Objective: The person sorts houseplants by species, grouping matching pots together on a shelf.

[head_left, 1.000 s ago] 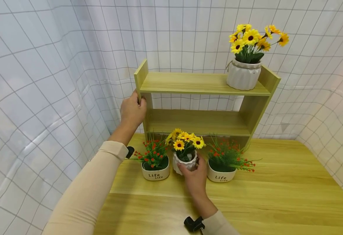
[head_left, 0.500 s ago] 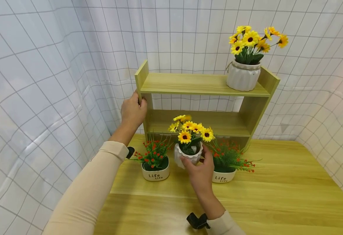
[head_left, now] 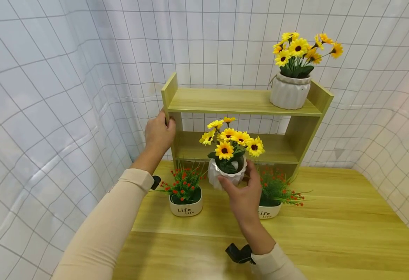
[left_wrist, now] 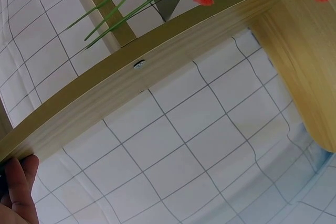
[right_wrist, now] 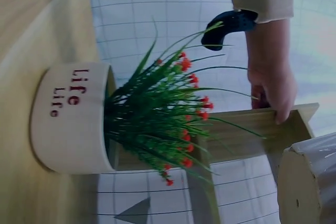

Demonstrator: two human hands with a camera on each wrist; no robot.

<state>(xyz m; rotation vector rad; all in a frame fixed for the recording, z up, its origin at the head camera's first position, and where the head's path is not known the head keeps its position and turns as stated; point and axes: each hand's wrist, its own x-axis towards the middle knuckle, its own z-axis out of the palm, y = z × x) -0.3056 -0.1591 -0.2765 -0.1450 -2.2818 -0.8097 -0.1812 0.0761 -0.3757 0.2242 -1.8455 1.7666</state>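
Observation:
My right hand [head_left: 245,200] grips a white fluted flowerpot [head_left: 219,174] of yellow artificial sunflowers [head_left: 228,143], thumb on the near side and fingers round the right. Raised above the table, it overlaps the lower part of the wooden shelf [head_left: 222,100] in the head view. Its underside, with a small hole, shows in the right wrist view. My left hand [head_left: 158,133] holds the shelf's left side panel [head_left: 170,91] just below the top board; in the left wrist view its fingers [left_wrist: 22,187] lie against the panel's edge.
A second sunflower pot [head_left: 290,91] stands at the right end of the top board. Two cream "Life" planters with red flowers sit before the shelf, one left [head_left: 186,208], one right [head_left: 270,211], partly behind my right hand. A gridded curtain [head_left: 50,116] hangs around the wooden table [head_left: 348,225].
My right hand has lifted the sunflower pot off the table, up and slightly right, to the height of the shelf's lower board. My left hand stays on the side panel.

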